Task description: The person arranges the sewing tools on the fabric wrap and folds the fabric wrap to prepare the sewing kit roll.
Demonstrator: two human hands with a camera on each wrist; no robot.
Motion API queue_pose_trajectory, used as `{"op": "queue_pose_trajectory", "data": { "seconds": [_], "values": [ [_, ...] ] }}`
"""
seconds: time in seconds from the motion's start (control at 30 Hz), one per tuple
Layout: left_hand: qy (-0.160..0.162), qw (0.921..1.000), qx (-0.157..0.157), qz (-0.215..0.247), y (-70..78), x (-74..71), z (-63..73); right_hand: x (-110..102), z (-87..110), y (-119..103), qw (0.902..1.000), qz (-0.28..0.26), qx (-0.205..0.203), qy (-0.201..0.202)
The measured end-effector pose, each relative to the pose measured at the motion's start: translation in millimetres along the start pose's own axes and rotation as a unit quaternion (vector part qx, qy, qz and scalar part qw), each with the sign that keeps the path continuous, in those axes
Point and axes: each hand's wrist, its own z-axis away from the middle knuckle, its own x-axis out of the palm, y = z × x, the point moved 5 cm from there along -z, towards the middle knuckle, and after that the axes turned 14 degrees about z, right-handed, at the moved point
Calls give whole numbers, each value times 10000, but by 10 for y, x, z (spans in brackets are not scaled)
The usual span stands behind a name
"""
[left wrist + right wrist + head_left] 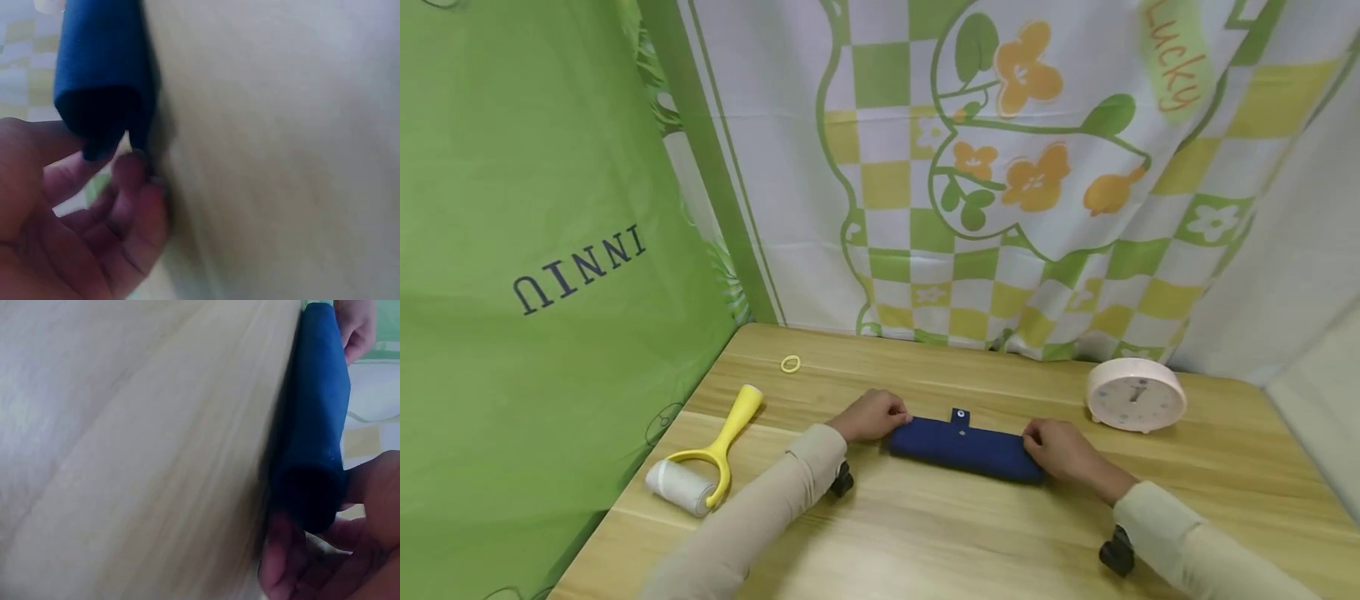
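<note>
A dark blue fabric roll [966, 447] lies crosswise on the wooden table in the head view. From the middle of its far edge sticks a short tab with a snap button [960, 418], unfastened. At its left end my left hand [871, 415] pinches the far corner, while my right hand [1063, 450] holds the right end between thumb and fingers. Through the left wrist view, the roll's hollow end [103, 109] shows just above the curled fingers. Its other open end [307, 494] faces the right wrist view, with fingers bent around it.
Left of the hands lies a lint roller [683, 486] with a yellow handle. A small yellow ring [791, 364] rests near the table's back left corner. At the back right stands a pink round clock [1137, 395]. A patterned curtain [970, 292] hangs behind the table [925, 533].
</note>
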Motion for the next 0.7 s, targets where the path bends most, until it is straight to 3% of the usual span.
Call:
{"op": "queue_pose_trajectory", "data": {
  "seconds": [0.17, 0.4, 0.47, 0.53, 0.63, 0.7],
  "values": [
    [-91, 9989, -434, -168, 93, 0, 7, -4, 11, -14, 9999, 147, 58, 44],
    [120, 9992, -392, -43, 45, 8, 42, 38, -3, -9, 9999, -16, -6, -134],
    [290, 9992, -201, -173, 127, -10, 50, -17, -50, -35, 9999, -21, 42, -123],
    [329, 9984, 143, -445, 315, -14, 69, -82, -141, -97, 9998, -114, 35, -132],
    [94, 9918, 733, -1042, 635, 82, 115, -142, -327, -277, 9991, -180, -364, -115],
    [-189, 9825, 1039, -1536, 789, 203, 155, -127, -453, -400, 9974, -213, -639, -241]
  ]
}}
